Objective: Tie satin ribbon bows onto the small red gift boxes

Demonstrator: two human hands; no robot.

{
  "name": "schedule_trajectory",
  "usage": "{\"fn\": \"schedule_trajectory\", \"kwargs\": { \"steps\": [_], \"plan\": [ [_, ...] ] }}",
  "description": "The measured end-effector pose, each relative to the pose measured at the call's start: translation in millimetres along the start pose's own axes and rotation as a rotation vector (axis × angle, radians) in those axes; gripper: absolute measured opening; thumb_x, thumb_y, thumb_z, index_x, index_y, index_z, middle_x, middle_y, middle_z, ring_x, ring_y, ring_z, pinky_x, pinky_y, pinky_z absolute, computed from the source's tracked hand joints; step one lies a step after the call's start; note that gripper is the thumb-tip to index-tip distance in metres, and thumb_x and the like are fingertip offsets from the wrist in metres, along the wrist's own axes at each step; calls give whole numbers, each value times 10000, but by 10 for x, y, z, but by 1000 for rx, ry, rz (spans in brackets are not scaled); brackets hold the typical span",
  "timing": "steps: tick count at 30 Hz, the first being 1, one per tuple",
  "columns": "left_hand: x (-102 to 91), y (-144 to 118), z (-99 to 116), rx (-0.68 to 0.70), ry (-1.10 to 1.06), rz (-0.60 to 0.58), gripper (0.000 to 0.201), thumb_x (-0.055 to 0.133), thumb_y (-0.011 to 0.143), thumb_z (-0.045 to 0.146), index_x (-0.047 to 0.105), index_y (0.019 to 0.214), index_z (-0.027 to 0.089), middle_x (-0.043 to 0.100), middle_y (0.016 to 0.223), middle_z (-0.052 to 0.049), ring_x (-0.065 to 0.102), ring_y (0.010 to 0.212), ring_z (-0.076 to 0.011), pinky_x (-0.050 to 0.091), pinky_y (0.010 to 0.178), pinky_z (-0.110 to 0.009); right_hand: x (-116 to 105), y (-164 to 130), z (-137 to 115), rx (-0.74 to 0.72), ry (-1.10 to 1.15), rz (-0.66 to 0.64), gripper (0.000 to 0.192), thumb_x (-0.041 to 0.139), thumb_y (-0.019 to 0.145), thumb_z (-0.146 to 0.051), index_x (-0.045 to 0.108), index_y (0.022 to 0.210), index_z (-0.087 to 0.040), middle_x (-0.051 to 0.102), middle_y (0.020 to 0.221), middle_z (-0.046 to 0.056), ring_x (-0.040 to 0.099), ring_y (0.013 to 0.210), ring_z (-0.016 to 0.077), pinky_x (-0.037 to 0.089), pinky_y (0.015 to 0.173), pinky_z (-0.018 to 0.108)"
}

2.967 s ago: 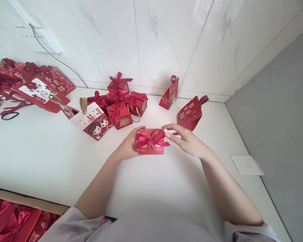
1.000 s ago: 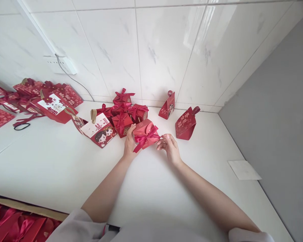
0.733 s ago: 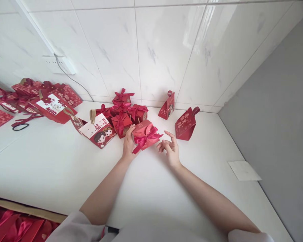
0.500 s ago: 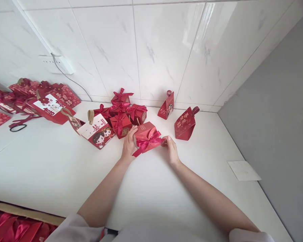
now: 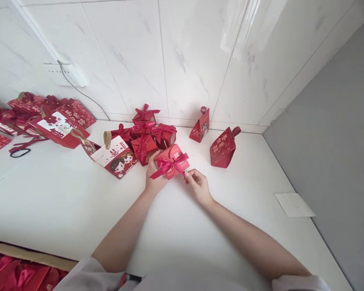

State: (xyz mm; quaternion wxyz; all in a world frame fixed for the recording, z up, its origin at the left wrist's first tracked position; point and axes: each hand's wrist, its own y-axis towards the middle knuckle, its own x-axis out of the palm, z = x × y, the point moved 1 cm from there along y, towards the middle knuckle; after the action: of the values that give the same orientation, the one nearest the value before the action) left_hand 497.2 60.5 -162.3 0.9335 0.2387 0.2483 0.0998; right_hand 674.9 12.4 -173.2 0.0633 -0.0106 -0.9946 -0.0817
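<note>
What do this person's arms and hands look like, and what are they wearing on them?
Both forearms are bare from above the elbow down. Light grey sleeves end high on the arms; the right sleeve edge shows at the picture's bottom. The left hand and right hand are bare: no gloves, no rings, watch or bracelets in view. Nails look short; any polish is too small to tell.

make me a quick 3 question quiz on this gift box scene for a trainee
1. True or false: the left hand holds the red box with the pink bow from its left side.
2. What does the right hand pinch? A) a bow tail B) the black hair tie C) the white paper
3. Which wall does the cluster of bowed boxes sit against: tiled or grey?

Key
1. True
2. A
3. Tiled; the triangular bag stands to the cluster's right on the white counter.
</note>
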Motion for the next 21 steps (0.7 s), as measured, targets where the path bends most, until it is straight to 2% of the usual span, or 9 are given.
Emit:
{"fn": "schedule_trajectory", "kwargs": {
  "steps": [4, 6, 8, 11, 13, 15, 17, 19, 21],
  "plan": [
    [29, -8, 10, -30, 34, -10, 932, 845, 564, 332, 382, 1369, 250, 561, 1313, -116, 557, 1203, -334, 460, 1001, -475, -6, 44, 46, 47, 54, -18, 298, 584, 882, -474, 592, 763, -201, 621, 706, 5, 561, 644, 148, 452, 663, 283],
    [21, -5, 25, -21, 55, -8, 945, 846, 560, 333, 369, 1373, 260, 546, 1331, -113, 559, 1201, -329, 470, 991, -477, -27, 39, 45, 49, 82, 8, 314, 524, 914, -494, 586, 789, -213, 624, 730, 1, 572, 660, 148, 460, 674, 284],
    [5, -1, 43, -18, 75, -2, 950, 844, 566, 338, 358, 1379, 261, 522, 1360, -116, 555, 1209, -326, 473, 990, -473, -34, 13, 37, 59, 105, 16, 384, 442, 949, -512, 569, 740, -216, 610, 678, -3, 556, 598, 142, 457, 624, 282],
    [-17, 3, 63, -8, 118, 15, 935, 820, 613, 332, 330, 1405, 251, 488, 1400, -128, 528, 1248, -322, 462, 1008, -465, 8, -51, -9, 90, 125, -87, 484, 442, 947, -518, 565, 601, -204, 588, 573, 6, 522, 488, 134, 447, 543, 287],
    [-24, 8, 59, 12, 153, 35, 890, 789, 660, 322, 321, 1412, 235, 476, 1414, -141, 500, 1282, -318, 445, 1031, -464, 62, -102, -74, 94, 123, -186, 434, 543, 905, -499, 630, 607, -196, 653, 672, 37, 598, 585, 155, 489, 613, 303],
    [-26, 17, 41, 73, 185, 63, 820, 753, 705, 328, 337, 1402, 210, 466, 1424, -155, 464, 1320, -311, 418, 1063, -466, 124, -153, -152, 102, 154, -313, 307, 612, 872, -468, 723, 759, -205, 702, 979, 71, 662, 872, 204, 517, 777, 330],
    [-27, 27, 14, 164, 222, 93, 753, 721, 742, 339, 357, 1385, 191, 463, 1428, -162, 430, 1350, -302, 391, 1089, -466, 184, -202, -215, 154, 267, -465, 268, 605, 883, -451, 740, 986, -244, 618, 1258, 66, 611, 1117, 243, 500, 901, 368],
    [-30, 35, -12, 243, 260, 104, 710, 702, 766, 335, 369, 1375, 184, 464, 1429, -165, 408, 1368, -295, 369, 1107, -469, 230, -239, -245, 232, 414, -582, 332, 559, 916, -446, 669, 1185, -286, 561, 1353, 63, 581, 1194, 262, 490, 939, 410],
    [-31, 37, -27, 291, 283, 84, 637, 663, 805, 311, 382, 1365, 193, 476, 1422, -156, 396, 1378, -282, 342, 1124, -478, 250, -250, -238, 276, 502, -605, 401, 547, 926, -436, 585, 1302, -302, 568, 1356, 71, 564, 1226, 269, 476, 960, 432]
  ]
}}
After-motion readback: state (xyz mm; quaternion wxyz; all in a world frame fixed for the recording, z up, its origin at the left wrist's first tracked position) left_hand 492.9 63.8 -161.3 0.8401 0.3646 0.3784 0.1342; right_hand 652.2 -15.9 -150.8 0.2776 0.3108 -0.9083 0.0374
